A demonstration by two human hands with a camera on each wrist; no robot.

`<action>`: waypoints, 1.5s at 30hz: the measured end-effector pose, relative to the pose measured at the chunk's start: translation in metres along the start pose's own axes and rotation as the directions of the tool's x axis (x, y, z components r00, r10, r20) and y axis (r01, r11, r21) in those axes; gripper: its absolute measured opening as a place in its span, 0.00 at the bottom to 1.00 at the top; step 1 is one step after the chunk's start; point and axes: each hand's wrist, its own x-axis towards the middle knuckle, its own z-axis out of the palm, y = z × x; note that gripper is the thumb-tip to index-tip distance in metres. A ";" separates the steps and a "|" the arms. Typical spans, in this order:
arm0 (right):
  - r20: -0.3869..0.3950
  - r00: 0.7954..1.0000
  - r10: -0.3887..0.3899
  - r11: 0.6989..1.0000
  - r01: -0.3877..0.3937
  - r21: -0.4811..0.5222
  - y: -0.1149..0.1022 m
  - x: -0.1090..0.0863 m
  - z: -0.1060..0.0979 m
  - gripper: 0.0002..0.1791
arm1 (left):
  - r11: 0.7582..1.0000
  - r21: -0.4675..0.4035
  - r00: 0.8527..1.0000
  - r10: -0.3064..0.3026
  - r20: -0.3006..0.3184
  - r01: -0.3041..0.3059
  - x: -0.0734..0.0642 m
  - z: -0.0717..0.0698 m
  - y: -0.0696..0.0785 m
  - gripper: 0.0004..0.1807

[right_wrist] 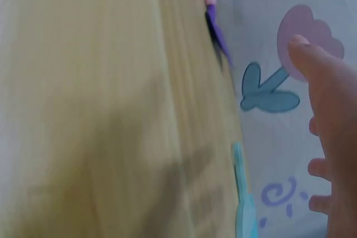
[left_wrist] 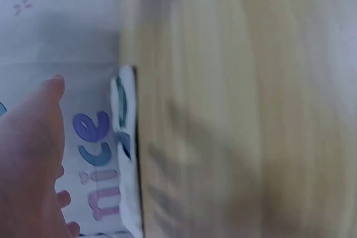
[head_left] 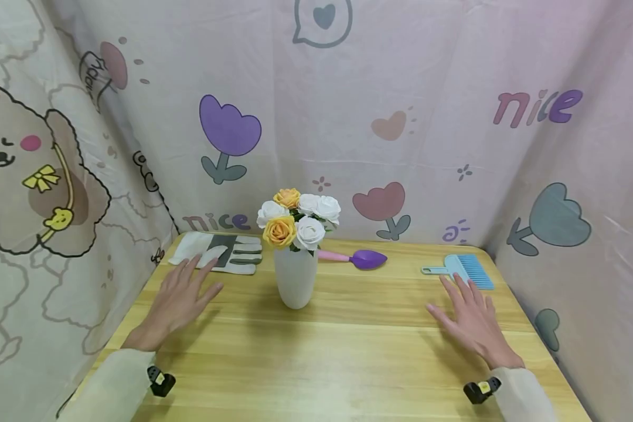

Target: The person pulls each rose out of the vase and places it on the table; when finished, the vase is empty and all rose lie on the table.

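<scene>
Two bare hands above a wooden table [head_left: 348,366], with cloth curtains [head_left: 316,146] at the back and along both sides. A white vase [head_left: 295,284] of white and yellow roses [head_left: 310,232] stood upright between the hands, slightly left of the table's middle, as the chief obstacle to sideways reach. Behind it lay a trowel [head_left: 368,259], its pink handle partly hidden by the vase and its purple blade pointing right. The left hand [head_left: 181,299], fingers spread wide, hovered near a white-and-grey glove [head_left: 247,258] that lay flat at the back left corner. The right hand [head_left: 473,321], likewise spread wide, hovered just in front of a light-blue brush [head_left: 456,265] near the back right corner, its bristles toward the right edge. The back edge ran close to the rear curtain, behind glove, trowel and brush. A broad stretch of wood extended in front of the vase, between the forearms.
</scene>
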 end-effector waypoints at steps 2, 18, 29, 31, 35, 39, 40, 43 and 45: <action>-0.012 1.000 -0.021 1.000 0.021 0.021 -0.007 0.005 0.000 0.49 | 0.999 -0.006 0.999 0.031 -0.028 -0.032 0.004 -0.003 0.006 0.39; -0.076 0.984 -0.163 0.982 0.169 0.083 -0.083 0.053 0.010 0.52 | 0.974 -0.132 0.981 0.175 -0.079 -0.185 0.037 -0.029 0.069 0.32; -0.089 0.956 -0.279 0.929 0.292 0.225 -0.146 0.076 0.022 0.57 | 0.893 -0.322 0.947 0.273 -0.168 -0.314 0.048 -0.033 0.097 0.25; -0.079 0.954 -0.291 0.913 0.301 0.276 -0.156 0.079 0.025 0.57 | 0.883 -0.328 0.940 0.290 -0.180 -0.336 0.049 -0.034 0.101 0.24; -0.057 0.950 -0.306 0.883 0.306 0.356 -0.176 0.086 0.031 0.58 | 0.875 -0.338 0.936 0.299 -0.185 -0.347 0.052 -0.037 0.110 0.23; -0.039 0.947 -0.320 0.850 0.305 0.430 -0.193 0.091 0.037 0.59 | 0.868 -0.350 0.934 0.303 -0.190 -0.353 0.054 -0.039 0.118 0.25; -0.035 0.946 -0.322 0.837 0.301 0.457 -0.197 0.093 0.039 0.59 | 0.865 -0.352 0.932 0.305 -0.199 -0.358 0.054 -0.039 0.119 0.25; -0.021 0.945 -0.326 0.774 0.280 0.568 -0.208 0.097 0.047 0.60 | 0.857 -0.352 0.923 0.310 -0.230 -0.376 0.056 -0.037 0.123 0.25; -0.025 0.943 -0.331 0.722 0.270 0.637 -0.213 0.099 0.054 0.61 | 0.851 -0.350 0.914 0.317 -0.252 -0.391 0.057 -0.036 0.125 0.24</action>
